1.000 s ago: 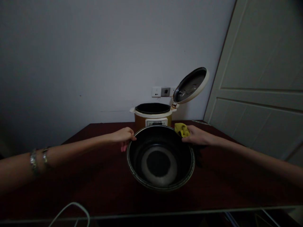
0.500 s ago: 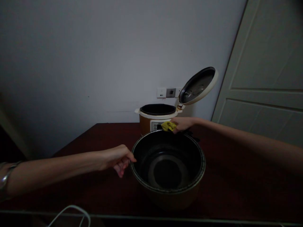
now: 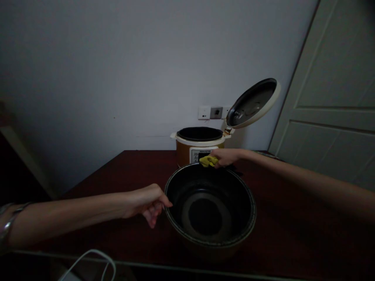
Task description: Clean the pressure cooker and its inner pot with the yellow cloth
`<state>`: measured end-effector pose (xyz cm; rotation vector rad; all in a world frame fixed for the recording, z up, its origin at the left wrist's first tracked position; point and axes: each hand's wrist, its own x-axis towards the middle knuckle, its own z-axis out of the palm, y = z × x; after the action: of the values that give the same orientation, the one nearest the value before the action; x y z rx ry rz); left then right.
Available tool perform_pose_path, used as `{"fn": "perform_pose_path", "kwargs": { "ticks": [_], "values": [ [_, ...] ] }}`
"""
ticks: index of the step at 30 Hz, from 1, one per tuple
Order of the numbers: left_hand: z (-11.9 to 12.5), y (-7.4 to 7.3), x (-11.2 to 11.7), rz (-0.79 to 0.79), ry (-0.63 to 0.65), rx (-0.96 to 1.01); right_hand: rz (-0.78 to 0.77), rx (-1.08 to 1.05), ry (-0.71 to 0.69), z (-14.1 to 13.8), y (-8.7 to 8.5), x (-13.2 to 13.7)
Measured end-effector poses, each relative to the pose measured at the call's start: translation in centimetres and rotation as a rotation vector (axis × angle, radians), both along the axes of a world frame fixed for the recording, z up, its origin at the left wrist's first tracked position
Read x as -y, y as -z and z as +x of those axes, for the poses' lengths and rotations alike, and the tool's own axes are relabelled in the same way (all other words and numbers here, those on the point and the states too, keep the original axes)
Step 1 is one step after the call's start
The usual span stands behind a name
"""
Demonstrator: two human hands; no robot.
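A dark round inner pot (image 3: 205,216) of a rice cooker stands tilted toward me near the table's front edge. My left hand (image 3: 154,205) pinches its left rim, thumb over the inside and fingers curled outside. At the far rim, my right hand (image 3: 225,157) is closed on a crumpled yellow cloth (image 3: 208,160), which lies against the rim. Behind the pot sits the rice cooker (image 3: 183,153), orange-brown with a white band and control panel. Its lid (image 3: 253,103) is raised and leans to the right.
The dark red table (image 3: 123,171) meets a pale wall (image 3: 140,78) with sockets (image 3: 216,112) behind the cooker. A white cable (image 3: 98,251) loops at the front left edge. A panelled door (image 3: 331,117) is on the right.
The view has shifted slightly, so the cooker appears a little farther right. Both hands stay at the pot's rim, the right one still with the yellow cloth.
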<state>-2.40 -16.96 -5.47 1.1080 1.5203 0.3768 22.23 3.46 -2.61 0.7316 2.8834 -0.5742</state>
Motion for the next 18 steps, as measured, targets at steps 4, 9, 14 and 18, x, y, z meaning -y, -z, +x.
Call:
{"fn": "perform_pose_path", "kwargs": {
  "ticks": [4, 9, 14, 18],
  "values": [
    [0.0, 0.0, -0.1, -0.025, 0.03, 0.007, 0.017, -0.009, -0.024, -0.1, 0.5, -0.2],
    [0.0, 0.2, -0.1, -0.023, 0.053, 0.028, -0.002, -0.062, -0.016, 0.4, 1.3, -0.1],
    [0.0, -0.1, -0.6, -0.058, 0.106, -0.014, 0.086, -0.053, 0.009, 0.7, 1.7, 0.3],
    [-0.8, -1.5, -2.3, -0.089, 0.217, -0.262, 0.375, 0.035, 0.088, 1.2, 0.2, 1.7]
  ]
}}
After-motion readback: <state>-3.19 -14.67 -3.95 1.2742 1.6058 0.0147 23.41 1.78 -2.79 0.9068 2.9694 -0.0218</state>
